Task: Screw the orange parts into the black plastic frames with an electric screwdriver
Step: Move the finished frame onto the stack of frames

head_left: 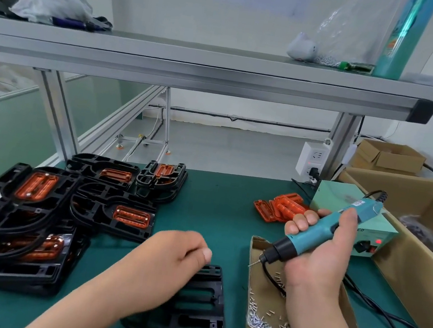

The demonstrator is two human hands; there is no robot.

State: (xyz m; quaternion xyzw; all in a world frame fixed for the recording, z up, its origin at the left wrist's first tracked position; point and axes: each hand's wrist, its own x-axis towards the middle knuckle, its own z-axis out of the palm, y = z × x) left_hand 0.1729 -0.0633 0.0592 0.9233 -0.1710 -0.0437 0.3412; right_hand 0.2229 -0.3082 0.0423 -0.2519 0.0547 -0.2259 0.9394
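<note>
Right grip (320,252) is clamped round the screwdriver (314,232), bit tilted down over the cardboard tray of screws (258,246) at the counter's (217,209) front-right, prob. to pick up a screw. Left grip (170,258) hovers over a bare black frame (200,302) at the front edge, fingers curled; too blurred to tell if it holds anything. Loose orange parts (281,208) lie near the back-right, w/ finished frames (34,209) stacked at the left edge, out of the way.

black frame (201,313) flat, orange parts (280,207) piled
</note>
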